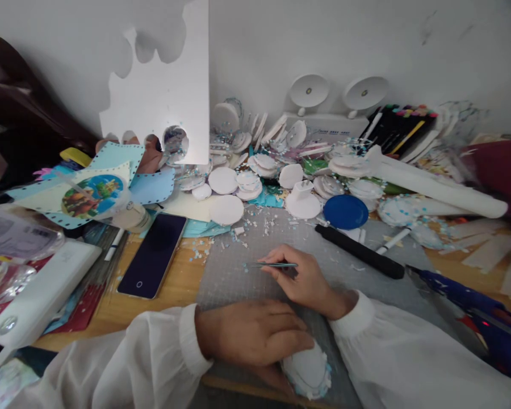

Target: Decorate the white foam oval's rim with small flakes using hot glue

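Note:
In my right hand (300,278) a thin pair of tweezers (276,264) is pinched, its tips pointing left just over the grey cutting mat (221,284). Tiny white and pale blue bits (246,268) lie by the tips; whether one is between them I cannot tell. Closer to me, my left hand (255,332) is closed around a rounded white foam piece (309,369) edged with small white and pale blue bits. The fingers cover its left part.
A phone (153,255) lies left of the mat. A black stick-like tool (360,250), a blue disc (346,212) and a blue glue gun (472,307) lie to the right. Behind are several white foam discs (223,180), a cut white board (183,96) and a double-headed lamp (309,91).

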`<action>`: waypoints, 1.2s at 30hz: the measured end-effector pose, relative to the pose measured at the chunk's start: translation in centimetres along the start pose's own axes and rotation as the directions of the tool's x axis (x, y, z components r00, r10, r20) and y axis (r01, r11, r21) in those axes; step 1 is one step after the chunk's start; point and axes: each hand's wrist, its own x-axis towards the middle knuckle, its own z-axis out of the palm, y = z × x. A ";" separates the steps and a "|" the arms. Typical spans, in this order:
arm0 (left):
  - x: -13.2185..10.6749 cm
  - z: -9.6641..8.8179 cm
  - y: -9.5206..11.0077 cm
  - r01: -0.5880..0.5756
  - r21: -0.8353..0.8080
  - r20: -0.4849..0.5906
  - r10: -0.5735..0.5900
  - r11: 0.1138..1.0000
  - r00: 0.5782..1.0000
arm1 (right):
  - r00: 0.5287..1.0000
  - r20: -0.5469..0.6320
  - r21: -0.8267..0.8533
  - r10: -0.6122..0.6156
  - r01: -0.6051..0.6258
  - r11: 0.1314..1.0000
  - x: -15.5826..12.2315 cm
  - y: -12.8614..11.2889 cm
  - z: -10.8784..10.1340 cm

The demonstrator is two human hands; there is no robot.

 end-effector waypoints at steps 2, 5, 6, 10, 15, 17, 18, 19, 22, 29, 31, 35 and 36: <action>0.0 -0.1 0.0 0.017 -0.010 0.016 -0.017 1.000 1.000 | 1.000 -0.006 0.009 0.010 -0.010 1.000 0.0 -0.1 0.0; 0.1 0.0 -0.2 0.046 -0.011 0.026 -0.045 0.999 0.999 | 0.999 -0.039 0.030 0.038 -0.037 0.999 0.1 0.0 0.0; 0.1 0.1 -0.3 0.052 -0.011 0.018 -0.052 0.999 0.999 | 0.997 -0.058 0.039 0.052 -0.050 0.998 0.1 0.0 -0.1; 0.4 -0.1 -0.6 0.043 -0.040 -0.107 -0.047 0.998 0.993 | 0.979 -0.167 0.089 0.114 -0.100 0.991 0.5 -0.2 -0.7; 0.4 -1.6 -0.2 0.195 -0.155 -0.235 -0.228 0.968 0.945 | 0.919 -0.317 0.273 0.234 -0.148 0.951 -0.3 -1.0 -2.9; 0.4 -2.1 0.0 0.352 -0.281 -0.258 -0.423 0.893 0.868 | 0.883 -0.354 0.428 0.308 -0.140 0.893 -1.2 -1.4 -3.7; 0.4 -2.2 -0.1 0.427 -0.344 -0.256 -0.521 0.836 0.814 | 0.871 -0.358 0.493 0.336 -0.130 0.861 -1.7 -1.5 -4.0; 0.4 -2.2 -0.1 0.490 -0.400 -0.248 -0.606 0.774 0.755 | 0.867 -0.352 0.538 0.353 -0.122 0.834 -2.1 -1.8 -4.2; 0.5 -2.1 -0.4 0.569 -0.530 -0.227 -0.752 0.629 0.619 | 0.879 -0.320 0.601 0.353 -0.100 0.793 -2.9 -2.4 -4.2; 0.8 -2.1 -0.7 0.495 -0.567 -0.232 -0.704 0.659 0.671 | 0.924 -0.249 0.571 0.290 -0.102 0.814 -3.6 -2.7 -3.8; 0.8 -2.2 -0.7 0.475 -0.565 -0.244 -0.687 0.675 0.685 | 0.925 -0.244 0.558 0.291 -0.112 0.823 -3.8 -2.6 -3.7; 0.8 -2.2 -0.7 0.443 -0.577 -0.262 -0.670 0.686 0.695 | 0.927 -0.245 0.553 0.285 -0.108 0.826 -3.9 -2.5 -3.7; 0.8 -2.2 -0.7 0.439 -0.580 -0.262 -0.668 0.686 0.697 | 0.927 -0.245 0.557 0.285 -0.106 0.824 -3.9 -2.5 -3.7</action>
